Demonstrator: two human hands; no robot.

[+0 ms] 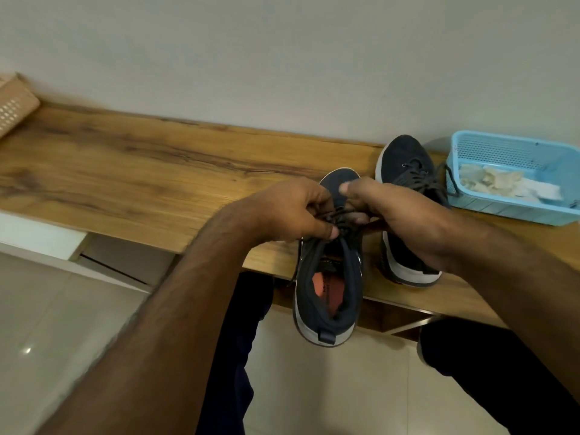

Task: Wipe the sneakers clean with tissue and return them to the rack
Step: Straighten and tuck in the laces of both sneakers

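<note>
A dark navy sneaker [328, 296] with a white sole and an orange insole lies over the front edge of the wooden top [125, 171], heel toward me. My left hand [292, 211] pinches its dark laces from the left. My right hand [405, 215] grips the laces and tongue from the right. The second navy sneaker [405, 164] stands on the wood just right of the first, partly hidden behind my right hand. Crumpled tissue [502, 183] lies in a blue basket [502, 146] at the far right.
A tan perforated basket [12, 108] sits at the far left of the wooden top, against the pale wall. Below the top are a white ledge and glossy floor tiles [62, 324]. My dark trouser legs [238, 356] stand under the sneaker.
</note>
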